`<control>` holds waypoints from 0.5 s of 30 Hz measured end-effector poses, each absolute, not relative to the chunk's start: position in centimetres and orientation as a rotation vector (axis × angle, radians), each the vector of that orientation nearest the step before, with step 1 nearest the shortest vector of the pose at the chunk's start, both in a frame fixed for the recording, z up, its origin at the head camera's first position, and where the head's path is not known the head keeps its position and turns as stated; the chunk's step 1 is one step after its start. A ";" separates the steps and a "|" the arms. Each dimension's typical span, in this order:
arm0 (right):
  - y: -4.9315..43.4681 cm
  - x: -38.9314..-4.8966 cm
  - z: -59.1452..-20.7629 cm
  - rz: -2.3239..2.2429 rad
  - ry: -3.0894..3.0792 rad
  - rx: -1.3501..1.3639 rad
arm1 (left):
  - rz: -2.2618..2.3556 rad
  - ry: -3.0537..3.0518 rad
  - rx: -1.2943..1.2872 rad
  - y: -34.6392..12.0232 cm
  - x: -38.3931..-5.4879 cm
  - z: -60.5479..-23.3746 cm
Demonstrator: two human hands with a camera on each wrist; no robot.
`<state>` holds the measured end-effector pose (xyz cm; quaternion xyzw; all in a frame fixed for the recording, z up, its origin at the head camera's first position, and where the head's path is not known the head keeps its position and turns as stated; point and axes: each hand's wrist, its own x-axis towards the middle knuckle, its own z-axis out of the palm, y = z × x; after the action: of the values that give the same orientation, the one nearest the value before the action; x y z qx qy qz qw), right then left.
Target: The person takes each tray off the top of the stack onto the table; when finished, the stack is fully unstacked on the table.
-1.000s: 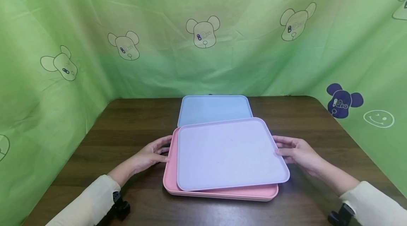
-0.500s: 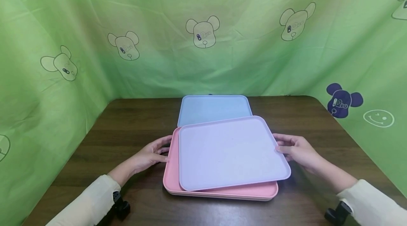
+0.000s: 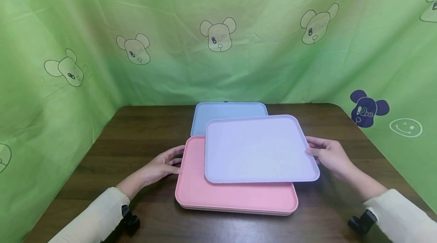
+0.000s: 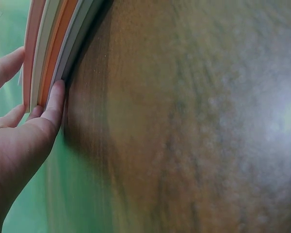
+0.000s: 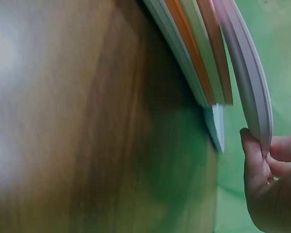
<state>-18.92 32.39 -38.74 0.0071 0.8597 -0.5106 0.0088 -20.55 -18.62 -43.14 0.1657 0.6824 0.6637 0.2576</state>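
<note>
A lavender tray [image 3: 261, 150] is pinched at its right edge by my right hand [image 3: 329, 153], thumb on top and fingers beneath. In the right wrist view a gap shows between this lavender tray [image 5: 247, 82] and the stack. Below it lies a stack of trays topped by a pink tray [image 3: 235, 199]; edges in cream, orange and grey show under the pink one in the left wrist view. My left hand [image 3: 160, 165] rests its extended fingertips and thumb against the stack's left side. The lavender tray covers the pink tray's upper right part.
A light blue tray [image 3: 228, 109] lies behind the stack, partly covered by the lavender tray. Everything stands on a dark wooden table [image 3: 146, 125], with a green printed cloth [image 3: 174, 72] hanging around its back and sides.
My right hand has raised the lavender tray and moved it away toward the back and right, uncovering more of the pink tray. The left hand has stayed at the stack.
</note>
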 end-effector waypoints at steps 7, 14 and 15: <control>34.9 -20.4 -38.6 -1.632 2.772 0.106 | 1.810 1.838 0.456 -18.6 -20.5 -43.2; 38.7 -21.9 -37.8 -1.682 2.798 0.233 | 1.809 1.845 0.450 -18.7 -20.6 -43.2; 39.3 -22.1 -37.7 -1.690 2.794 0.248 | 1.808 1.847 0.449 -18.7 -20.6 -43.2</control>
<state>-22.07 39.30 -37.68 0.0755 0.8513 -0.5150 -0.0668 -20.58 -18.68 -43.24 0.1655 0.6806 0.6662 0.2560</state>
